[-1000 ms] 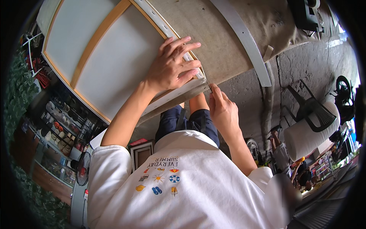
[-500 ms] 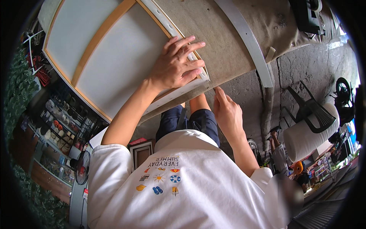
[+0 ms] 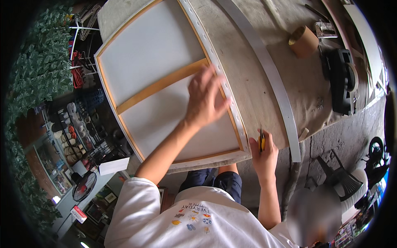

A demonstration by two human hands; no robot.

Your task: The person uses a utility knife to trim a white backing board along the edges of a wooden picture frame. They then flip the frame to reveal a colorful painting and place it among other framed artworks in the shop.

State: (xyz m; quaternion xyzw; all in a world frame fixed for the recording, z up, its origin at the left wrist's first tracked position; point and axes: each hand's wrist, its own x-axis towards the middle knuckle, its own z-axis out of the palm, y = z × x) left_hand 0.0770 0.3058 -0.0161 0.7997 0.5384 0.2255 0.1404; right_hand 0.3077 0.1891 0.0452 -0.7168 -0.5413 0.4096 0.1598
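A stretched canvas (image 3: 157, 45) lies face down on the cloth-covered table, showing its pale back, wooden bars and a wooden crossbar (image 3: 161, 87). My left hand (image 3: 204, 99) is over its right edge near the crossbar's end, fingers apart and somewhat blurred, holding nothing. Whether the fingertips touch the wood, I cannot tell. Just right of the canvas's near corner, my right hand (image 3: 265, 159) is closed round a small yellow and black utility knife (image 3: 261, 142). Its blade cannot be made out.
A long flat grey strip (image 3: 264, 62) runs across the brownish table cloth (image 3: 248, 95). Farther right are a tape roll (image 3: 304, 41) and a black tape dispenser (image 3: 343, 82). A dark chair (image 3: 341, 180) stands beyond the table's right edge; a fan (image 3: 84, 186) is at left.
My left hand has moved from the canvas's near corner up along its right edge. My right hand has come up beside that corner, with the knife now visible. The view has shifted.
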